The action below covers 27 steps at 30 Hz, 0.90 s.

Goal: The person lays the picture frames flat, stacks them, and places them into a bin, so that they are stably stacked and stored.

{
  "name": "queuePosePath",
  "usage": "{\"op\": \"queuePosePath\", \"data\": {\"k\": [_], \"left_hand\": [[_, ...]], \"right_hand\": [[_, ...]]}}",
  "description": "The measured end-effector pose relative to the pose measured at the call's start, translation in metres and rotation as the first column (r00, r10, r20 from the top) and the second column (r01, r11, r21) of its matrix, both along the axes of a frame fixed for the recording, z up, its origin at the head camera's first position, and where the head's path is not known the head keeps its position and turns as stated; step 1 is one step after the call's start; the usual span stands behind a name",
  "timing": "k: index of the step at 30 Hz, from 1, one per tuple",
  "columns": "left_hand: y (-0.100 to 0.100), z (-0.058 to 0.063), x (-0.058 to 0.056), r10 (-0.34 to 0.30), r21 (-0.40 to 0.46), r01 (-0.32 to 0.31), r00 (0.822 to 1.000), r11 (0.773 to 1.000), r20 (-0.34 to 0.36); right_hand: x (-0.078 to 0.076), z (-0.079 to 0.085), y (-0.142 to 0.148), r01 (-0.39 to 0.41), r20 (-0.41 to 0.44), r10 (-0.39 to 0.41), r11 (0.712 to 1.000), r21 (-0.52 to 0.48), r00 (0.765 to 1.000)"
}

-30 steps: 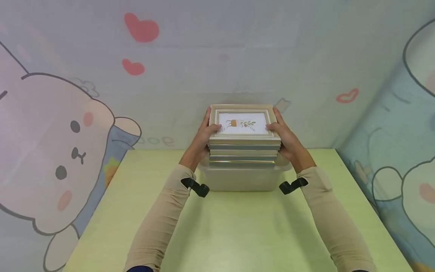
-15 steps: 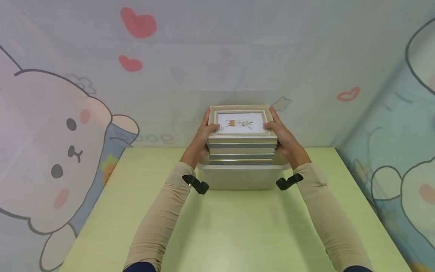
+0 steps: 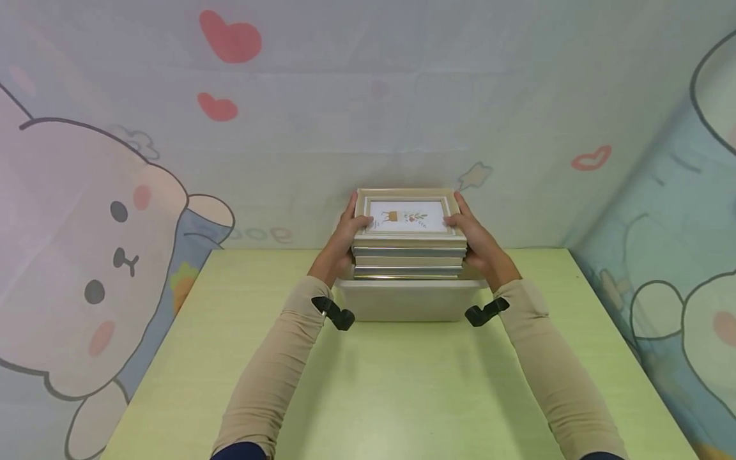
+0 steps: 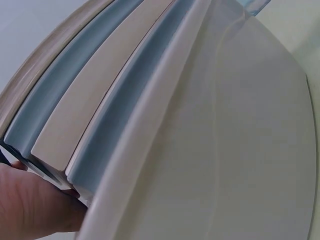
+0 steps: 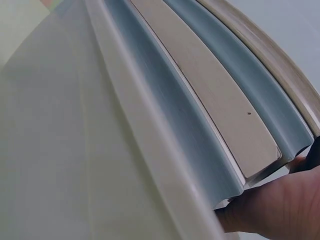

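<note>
Between both hands is a stack of several picture frames (image 3: 409, 260), alternating cream and grey-blue at their edges. The top frame (image 3: 409, 240) is cream and bears a white print of an animal and leaves. My left hand (image 3: 340, 241) grips the stack's left side, its thumb over the top frame. On the opposite side my right hand (image 3: 478, 241) grips it likewise. Below is a white plastic bin (image 3: 409, 301), and the lowest frames are partly hidden behind its front rim. In the left wrist view, grey-blue frame edges (image 4: 120, 95) show just above the bin's rim (image 4: 145, 117).
The bin stands on a pale green table (image 3: 402, 390) near its back edge. Close behind rises a backdrop (image 3: 402, 115) printed with hearts and cartoon animals. A second printed panel (image 3: 678, 243) borders the table's right side.
Both hands have lowered the stack of picture frames, so less of the bottom frame shows above the bin's rim. The grip looks the same. The head view has shifted slightly.
</note>
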<state>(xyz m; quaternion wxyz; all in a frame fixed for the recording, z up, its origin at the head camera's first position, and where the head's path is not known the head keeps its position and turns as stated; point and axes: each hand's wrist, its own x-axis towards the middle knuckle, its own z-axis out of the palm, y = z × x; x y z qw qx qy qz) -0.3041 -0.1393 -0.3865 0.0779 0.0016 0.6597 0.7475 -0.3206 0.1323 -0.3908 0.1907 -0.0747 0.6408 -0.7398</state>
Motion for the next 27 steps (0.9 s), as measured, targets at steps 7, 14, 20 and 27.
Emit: {"op": "queuePosePath", "data": {"k": [7, 14, 20, 27], "left_hand": [[0.000, -0.005, 0.002, 0.016, -0.004, -0.016, 1.000, 1.000, 0.017], [-0.002, -0.009, 0.003, 0.008, 0.010, -0.008, 0.998, 1.000, 0.056], [-0.002, -0.016, 0.003, 0.019, 0.002, -0.019, 0.995, 1.000, 0.098], [-0.001, -0.022, 0.000, 0.028, 0.012, -0.030, 0.989, 0.999, 0.144]], "right_hand": [[-0.001, -0.009, -0.001, 0.004, 0.028, -0.004, 1.000, -0.012, 1.000], [-0.001, -0.017, -0.004, 0.021, 0.033, -0.021, 1.000, -0.006, 0.999], [-0.001, -0.024, -0.004, 0.029, 0.045, -0.030, 0.999, 0.021, 0.999], [-0.003, -0.027, -0.004, 0.007, 0.082, -0.009, 1.000, 0.024, 0.997]]}}
